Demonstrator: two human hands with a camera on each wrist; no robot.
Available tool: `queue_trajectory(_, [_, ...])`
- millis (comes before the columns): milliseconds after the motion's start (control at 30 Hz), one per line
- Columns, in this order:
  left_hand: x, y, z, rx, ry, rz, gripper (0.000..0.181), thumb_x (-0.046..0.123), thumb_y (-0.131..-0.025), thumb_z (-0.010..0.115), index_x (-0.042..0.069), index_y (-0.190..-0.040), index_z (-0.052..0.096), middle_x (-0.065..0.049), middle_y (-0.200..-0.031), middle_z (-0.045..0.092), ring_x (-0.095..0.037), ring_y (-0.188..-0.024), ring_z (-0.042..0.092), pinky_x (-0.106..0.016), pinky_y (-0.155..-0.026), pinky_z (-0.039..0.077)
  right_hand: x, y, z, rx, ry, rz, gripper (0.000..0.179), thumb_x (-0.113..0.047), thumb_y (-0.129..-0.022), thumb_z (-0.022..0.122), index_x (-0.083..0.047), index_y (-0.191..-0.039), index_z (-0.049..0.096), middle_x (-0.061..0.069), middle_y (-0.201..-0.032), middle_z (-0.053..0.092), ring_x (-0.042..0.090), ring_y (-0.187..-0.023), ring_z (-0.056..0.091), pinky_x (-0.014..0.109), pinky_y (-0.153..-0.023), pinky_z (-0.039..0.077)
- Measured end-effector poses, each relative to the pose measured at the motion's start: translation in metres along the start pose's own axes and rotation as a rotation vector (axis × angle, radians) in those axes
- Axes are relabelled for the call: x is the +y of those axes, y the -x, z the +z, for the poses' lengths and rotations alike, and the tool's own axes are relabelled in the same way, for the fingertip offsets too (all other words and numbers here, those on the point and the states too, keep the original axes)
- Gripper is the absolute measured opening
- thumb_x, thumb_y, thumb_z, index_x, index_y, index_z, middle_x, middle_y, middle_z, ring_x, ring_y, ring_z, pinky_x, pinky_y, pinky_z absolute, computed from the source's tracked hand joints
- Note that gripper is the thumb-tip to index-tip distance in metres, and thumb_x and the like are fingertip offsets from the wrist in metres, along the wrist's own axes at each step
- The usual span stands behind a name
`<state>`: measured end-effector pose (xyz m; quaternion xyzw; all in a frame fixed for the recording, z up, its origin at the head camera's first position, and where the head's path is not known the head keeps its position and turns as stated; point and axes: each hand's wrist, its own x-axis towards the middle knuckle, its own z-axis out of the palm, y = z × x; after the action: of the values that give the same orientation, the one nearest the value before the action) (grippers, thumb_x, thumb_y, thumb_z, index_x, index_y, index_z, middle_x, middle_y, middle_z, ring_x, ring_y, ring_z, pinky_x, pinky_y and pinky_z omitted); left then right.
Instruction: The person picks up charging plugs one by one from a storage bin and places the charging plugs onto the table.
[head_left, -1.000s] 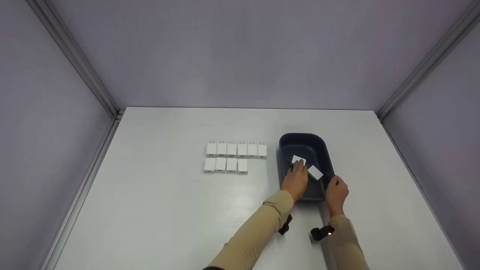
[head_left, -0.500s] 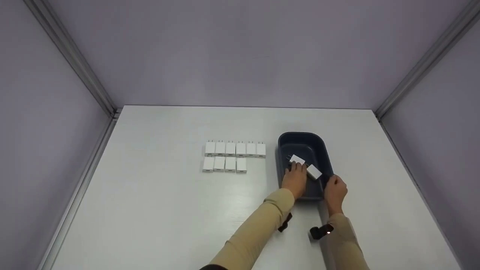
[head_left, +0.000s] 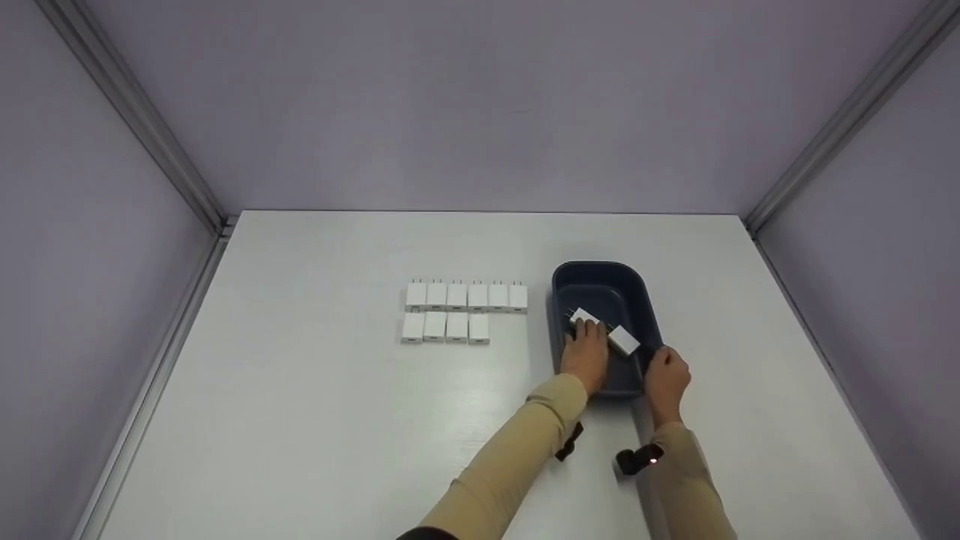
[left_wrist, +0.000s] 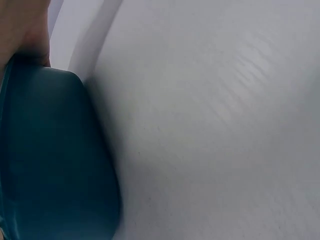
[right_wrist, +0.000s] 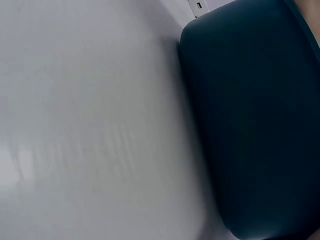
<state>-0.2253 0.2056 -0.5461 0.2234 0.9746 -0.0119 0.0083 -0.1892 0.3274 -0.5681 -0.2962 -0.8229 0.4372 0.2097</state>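
Note:
In the head view a deep dark blue plastic tray [head_left: 651,309] stands on the white table. My left hand [head_left: 586,354] reaches inside it, fingers curled over the near side of a white USB wall charger [head_left: 582,315], whose prongs point left. The thumb is hidden. A second white charger [head_left: 624,340] lies slanted just right of these fingers. My right hand [head_left: 666,379] grips the tray's right rim near the front corner. In the left wrist view the tray's outer wall [left_wrist: 55,150] fills the left side; the right wrist view has that wall [right_wrist: 250,120] at right.
Left of the tray, several white chargers stand in two tidy rows, a longer back row [head_left: 457,297] and a shorter front row [head_left: 445,328]. Grey-lilac panels [head_left: 480,105] rise behind and at both sides of the white table [head_left: 337,420].
The left hand has moved slightly further over its charger, which has shifted a little left in the tray. The right hand stays on the rim. The whole head view has drifted slightly.

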Motion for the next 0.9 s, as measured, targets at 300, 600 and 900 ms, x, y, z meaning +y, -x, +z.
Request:
queue_trajectory(300, [-0.0006,0.0022,0.0014,0.113,-0.035,0.007,0.027,0.015,-0.097,0.051,0.013,-0.120,0.067,-0.011,-0.135,0.054,-0.030,-0.130,0.053,-0.028,-0.105,0.048,-0.0001,0.0008,-0.0010,-0.009,-0.039,0.016,0.037,-0.016,-0.100,0.032,-0.013,-0.063,0.031,-0.007,-0.056,0.028,0.009,-0.053,0.027,0.026,-0.054,0.027])
queue_trajectory(600, [-0.0002,0.0010,0.0007,0.076,-0.004,-0.036,0.034,0.016,-0.095,0.057,0.013,-0.129,0.058,-0.013,-0.140,0.056,-0.023,-0.128,0.057,-0.025,-0.104,0.048,-0.0038,0.0010,-0.0008,-0.015,-0.010,0.027,0.033,-0.016,-0.099,0.032,-0.012,-0.067,0.034,-0.004,-0.061,0.032,0.012,-0.058,0.031,0.027,-0.057,0.028])
queue_trajectory(900, [0.0001,0.0048,-0.0006,0.141,0.030,-0.056,0.030,0.016,-0.091,0.064,0.014,-0.121,0.062,-0.003,-0.116,0.066,-0.015,-0.108,0.063,-0.019,-0.088,0.055,-0.0035,0.0017,-0.0003,-0.008,-0.023,0.020,0.034,-0.015,-0.099,0.033,-0.012,-0.064,0.033,-0.008,-0.056,0.029,0.011,-0.055,0.030,0.027,-0.056,0.027])
